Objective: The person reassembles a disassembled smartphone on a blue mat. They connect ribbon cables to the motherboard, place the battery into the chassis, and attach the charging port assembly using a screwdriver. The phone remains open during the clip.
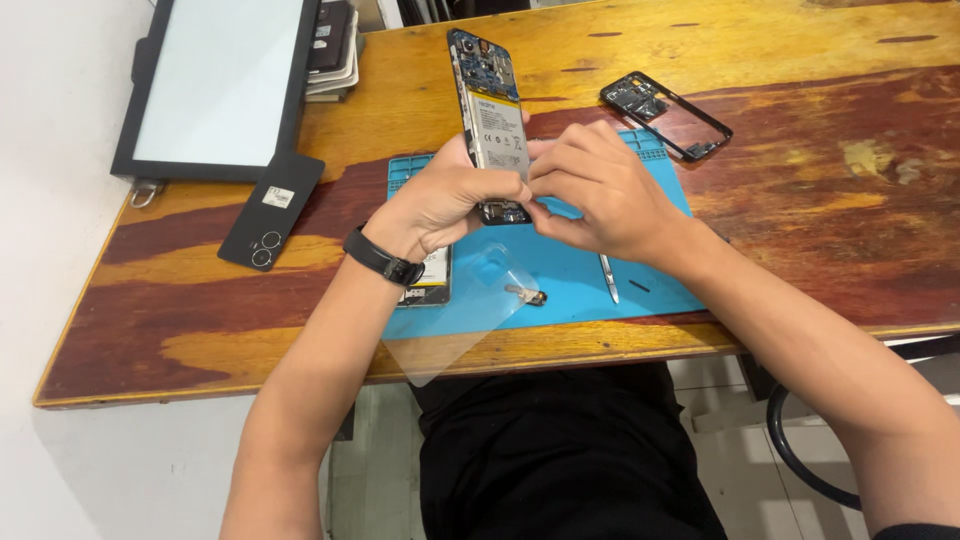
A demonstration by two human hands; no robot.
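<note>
An opened smartphone (pixel 488 110) with its back cover off, battery and circuit board showing, is held upright over a blue work mat (pixel 660 270). My left hand (pixel 440 200), with a black band on the wrist, grips the phone's lower left side. My right hand (pixel 595 190) pinches at the phone's lower right edge with thumb and fingers. A clear plastic sheet (pixel 460 320) lies on the mat below my hands, overhanging the table's front edge, with a small metal part (pixel 527 294) on it.
A black phone back cover (pixel 272 210) lies at left, beside a dark-framed screen panel (pixel 215 85). A black phone mid-frame (pixel 665 113) rests at the back right. Metal tweezers (pixel 608 277) lie on the mat. Another phone part (pixel 432 280) sits under my left wrist.
</note>
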